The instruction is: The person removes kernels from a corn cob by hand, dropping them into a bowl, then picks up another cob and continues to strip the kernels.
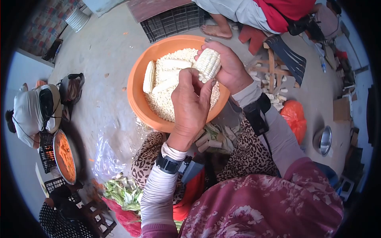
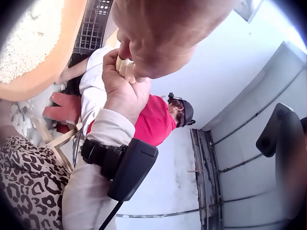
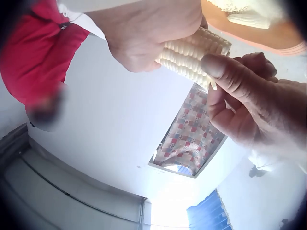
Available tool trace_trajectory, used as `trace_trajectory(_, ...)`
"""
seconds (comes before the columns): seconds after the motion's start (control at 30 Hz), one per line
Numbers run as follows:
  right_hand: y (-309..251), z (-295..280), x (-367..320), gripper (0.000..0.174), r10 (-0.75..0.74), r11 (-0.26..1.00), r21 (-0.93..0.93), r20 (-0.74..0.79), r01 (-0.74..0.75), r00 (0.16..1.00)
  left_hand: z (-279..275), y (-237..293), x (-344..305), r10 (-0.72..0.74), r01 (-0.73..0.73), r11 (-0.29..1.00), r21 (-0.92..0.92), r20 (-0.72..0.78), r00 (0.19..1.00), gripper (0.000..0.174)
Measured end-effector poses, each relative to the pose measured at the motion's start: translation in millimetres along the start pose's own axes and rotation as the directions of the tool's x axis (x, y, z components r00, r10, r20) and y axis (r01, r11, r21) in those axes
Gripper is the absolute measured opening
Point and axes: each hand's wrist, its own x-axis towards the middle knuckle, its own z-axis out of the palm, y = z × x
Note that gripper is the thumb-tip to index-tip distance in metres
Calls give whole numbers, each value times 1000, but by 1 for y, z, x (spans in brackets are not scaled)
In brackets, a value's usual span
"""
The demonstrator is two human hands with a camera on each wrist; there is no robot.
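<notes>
A white corn cob (image 1: 208, 64) is held over the orange basin, its rows of kernels facing up. My right hand (image 1: 232, 68) grips it around its far side. My left hand (image 1: 187, 104) is at the near end, with the fingers curled and the thumb against the kernels. Seen from the right wrist, the left thumb (image 3: 225, 72) presses on the cob's end and a small pale sliver sticks out below it. Loose kernels (image 1: 162, 105) fill the orange basin (image 1: 137, 85), and several more cobs (image 1: 149, 77) lie on top of them.
Bare cobs (image 1: 276, 99) lie on the floor at right by a wooden stool frame (image 1: 272, 71). Husks (image 1: 222, 139) lie below the basin. An orange bag (image 1: 293, 119) and metal bowl (image 1: 325, 141) stand at right. A person in red (image 1: 279, 16) sits ahead; a black crate (image 1: 170, 25) is behind the basin.
</notes>
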Motion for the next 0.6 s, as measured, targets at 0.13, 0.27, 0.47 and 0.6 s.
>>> trace_trajectory(0.13, 2, 1, 1, 16, 21, 998, 52, 8, -21, 1000, 4, -3, -1, 69, -73, 994, -80, -62, 996, 27)
trace_trajectory(0.27, 4, -1, 4, 16, -5, 999, 50, 21, 4, 1000, 4, 1, -1, 72, -78, 994, -80, -78, 994, 25)
trace_trajectory(0.47, 10, 1, 2, 17, -73, 997, -1, -4, 73, 997, -2, -3, 0, 28, -33, 996, -87, -60, 998, 18)
trace_trajectory(0.6, 13, 5, 0, 17, -78, 996, 39, -22, 79, 997, -6, -1, 0, -4, 1, 998, -59, -49, 999, 15)
